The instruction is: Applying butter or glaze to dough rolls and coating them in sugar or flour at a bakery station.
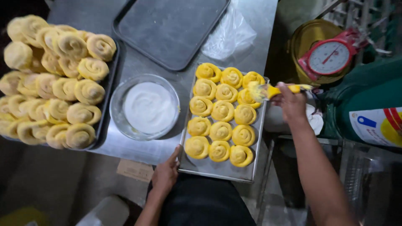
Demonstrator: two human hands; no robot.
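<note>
— Gripping what, right now?

— My right hand (292, 103) is closed around a yellow-handled pastry brush (268, 91), bristles on a spiral bun at the tray's far right. My left hand (166, 172) holds the near left corner of that baking tray (222, 170).

— And around it?

— Left on the surface (138, 65): a bowl of white cream (146, 106), then a tray heaped with paler buns (54, 79). A red scale (331, 56) stands to the right.

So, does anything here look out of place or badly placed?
Yes. The tray of yellow rolls hangs over the table's near edge, with the left hand at its corner. On the tray at left, the pale rolls are heaped high. Nothing looks spilled.
</note>
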